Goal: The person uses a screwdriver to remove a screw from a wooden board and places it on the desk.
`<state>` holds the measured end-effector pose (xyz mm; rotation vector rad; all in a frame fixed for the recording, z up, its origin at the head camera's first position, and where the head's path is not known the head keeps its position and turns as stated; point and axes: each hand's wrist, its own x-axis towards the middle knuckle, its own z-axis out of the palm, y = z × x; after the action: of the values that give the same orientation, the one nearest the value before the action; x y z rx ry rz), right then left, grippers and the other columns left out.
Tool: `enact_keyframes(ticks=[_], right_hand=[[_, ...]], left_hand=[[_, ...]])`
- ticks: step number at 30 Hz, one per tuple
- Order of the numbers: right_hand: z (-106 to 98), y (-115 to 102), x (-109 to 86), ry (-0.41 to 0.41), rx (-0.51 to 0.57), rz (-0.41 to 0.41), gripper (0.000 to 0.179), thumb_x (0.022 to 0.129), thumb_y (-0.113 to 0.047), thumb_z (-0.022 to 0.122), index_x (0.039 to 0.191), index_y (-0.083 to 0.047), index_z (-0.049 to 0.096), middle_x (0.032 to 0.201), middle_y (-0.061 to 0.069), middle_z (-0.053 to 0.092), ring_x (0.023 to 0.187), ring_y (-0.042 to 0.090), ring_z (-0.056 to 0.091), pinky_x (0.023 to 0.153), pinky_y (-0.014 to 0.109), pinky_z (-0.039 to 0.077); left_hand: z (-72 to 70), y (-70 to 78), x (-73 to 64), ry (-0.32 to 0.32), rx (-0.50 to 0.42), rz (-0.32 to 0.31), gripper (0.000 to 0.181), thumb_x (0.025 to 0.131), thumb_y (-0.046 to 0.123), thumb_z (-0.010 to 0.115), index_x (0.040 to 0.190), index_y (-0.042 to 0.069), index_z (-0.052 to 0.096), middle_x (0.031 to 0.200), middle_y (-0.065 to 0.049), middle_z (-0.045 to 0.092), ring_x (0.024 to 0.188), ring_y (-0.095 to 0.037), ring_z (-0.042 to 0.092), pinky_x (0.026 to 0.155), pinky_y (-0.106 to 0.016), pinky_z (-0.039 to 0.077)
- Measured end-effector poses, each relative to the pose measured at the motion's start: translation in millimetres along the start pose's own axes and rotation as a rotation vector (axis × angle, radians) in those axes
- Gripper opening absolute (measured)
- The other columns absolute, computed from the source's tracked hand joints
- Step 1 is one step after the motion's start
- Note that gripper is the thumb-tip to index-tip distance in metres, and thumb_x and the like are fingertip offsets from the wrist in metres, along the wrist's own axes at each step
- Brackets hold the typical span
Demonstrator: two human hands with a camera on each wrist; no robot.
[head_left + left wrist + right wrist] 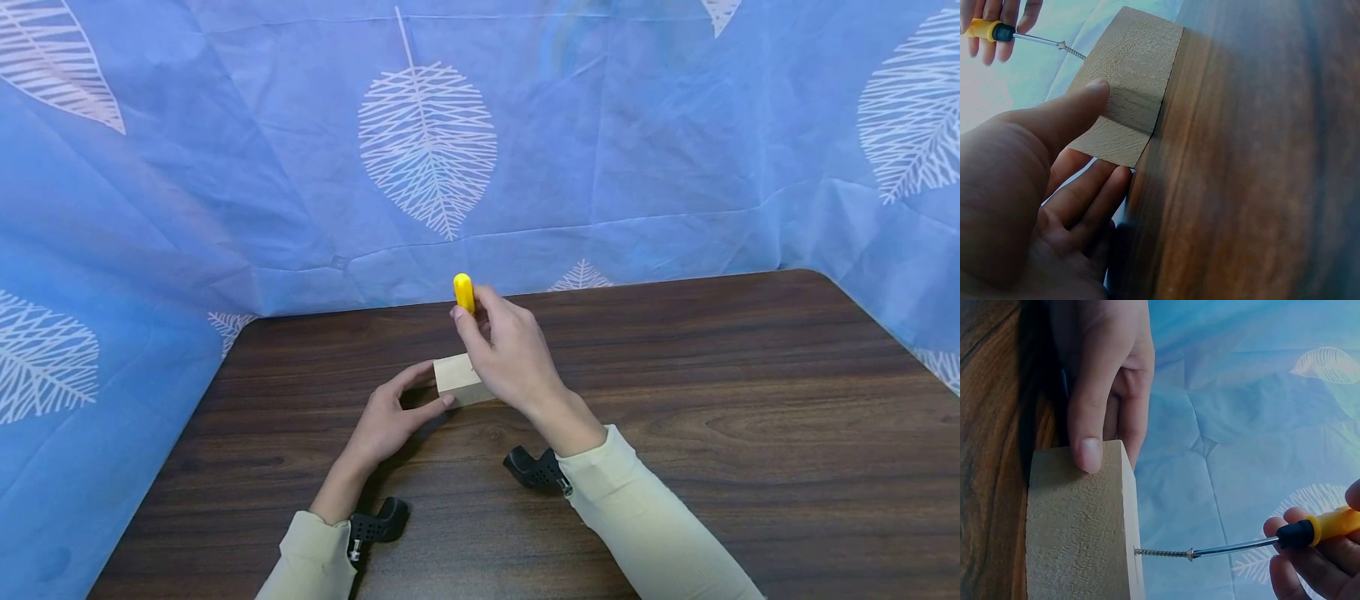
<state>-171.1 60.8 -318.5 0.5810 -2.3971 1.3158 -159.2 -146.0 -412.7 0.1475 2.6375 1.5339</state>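
A pale wooden block [459, 379] lies on the dark table. My left hand [386, 421] grips its left end, with the thumb [1094, 97] on the near face and the fingers round the far side. A screw [1163, 553] stands upright in the block's top face, most of its thread showing. My right hand [517, 350] holds a screwdriver [1329, 528] by its yellow and black handle, above the block. The metal shaft [1235, 548] points down, and its tip meets the screw's head. In the head view the right hand hides the screw and shaft.
The brown wood-grain table [712, 400] spreads around the block. Behind it hangs a blue cloth [600, 167] with white leaf prints. Black wrist-worn devices [536, 468] sit at both cuffs, close above the table.
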Motion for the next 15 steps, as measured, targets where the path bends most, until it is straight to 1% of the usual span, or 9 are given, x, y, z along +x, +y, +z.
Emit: enact_keyframes(ticks=[3, 5, 8, 10, 12, 15], right_hand=[[0.2, 0.6, -0.2, 0.001, -0.005, 0.010, 0.024, 0.111, -0.027, 0.055, 0.122, -0.010, 0.067, 0.103, 0.002, 0.076, 0.088, 0.019, 0.067, 0.074, 0.036, 0.055], [0.4, 1.1, -0.4, 0.001, -0.008, 0.014, 0.025, 0.110, -0.028, 0.055, 0.123, -0.010, 0.067, 0.104, 0.002, 0.075, 0.088, 0.020, 0.065, 0.073, 0.036, 0.053], [0.7, 1.7, -0.7, 0.007, -0.013, 0.018, 0.025, 0.110, -0.029, 0.057, 0.124, -0.011, 0.067, 0.106, 0.003, 0.074, 0.090, 0.021, 0.064, 0.075, 0.037, 0.054], [1.1, 2.3, -0.5, 0.014, -0.014, 0.011, 0.025, 0.109, -0.029, 0.058, 0.124, -0.011, 0.067, 0.108, 0.003, 0.073, 0.093, 0.021, 0.065, 0.079, 0.039, 0.056], [1.5, 2.7, 0.0, 0.021, -0.013, -0.002, 0.023, 0.109, -0.028, 0.059, 0.123, -0.012, 0.068, 0.109, 0.002, 0.072, 0.097, 0.021, 0.066, 0.082, 0.039, 0.055], [2.1, 3.0, 1.0, 0.028, -0.006, -0.023, 0.021, 0.108, -0.025, 0.059, 0.119, -0.011, 0.070, 0.109, 0.002, 0.069, 0.098, 0.022, 0.065, 0.082, 0.038, 0.053]], left_hand=[[-0.2, -0.1, 0.0, -0.001, -0.001, 0.000, 0.067, 0.097, 0.038, 0.083, 0.157, 0.025, 0.056, 0.154, -0.005, 0.064, 0.150, -0.032, 0.053, 0.124, -0.065, 0.038], [-0.3, -0.3, 0.0, -0.001, -0.002, 0.001, 0.067, 0.097, 0.037, 0.083, 0.157, 0.025, 0.056, 0.154, -0.005, 0.064, 0.150, -0.032, 0.053, 0.124, -0.065, 0.038], [-0.5, -0.8, 0.2, -0.003, -0.006, 0.005, 0.067, 0.097, 0.037, 0.082, 0.158, 0.024, 0.056, 0.154, -0.005, 0.064, 0.149, -0.032, 0.053, 0.123, -0.064, 0.039], [-0.6, -1.0, 0.3, -0.005, -0.009, 0.007, 0.067, 0.097, 0.037, 0.082, 0.158, 0.024, 0.056, 0.154, -0.005, 0.064, 0.149, -0.032, 0.053, 0.123, -0.064, 0.039], [-0.8, -1.0, 0.3, -0.007, -0.012, 0.011, 0.066, 0.097, 0.037, 0.082, 0.157, 0.025, 0.056, 0.153, -0.005, 0.064, 0.149, -0.032, 0.054, 0.123, -0.064, 0.039], [-0.8, -1.6, 0.6, -0.008, -0.017, 0.012, 0.065, 0.097, 0.037, 0.083, 0.156, 0.026, 0.057, 0.153, -0.004, 0.065, 0.149, -0.031, 0.054, 0.124, -0.064, 0.038]])
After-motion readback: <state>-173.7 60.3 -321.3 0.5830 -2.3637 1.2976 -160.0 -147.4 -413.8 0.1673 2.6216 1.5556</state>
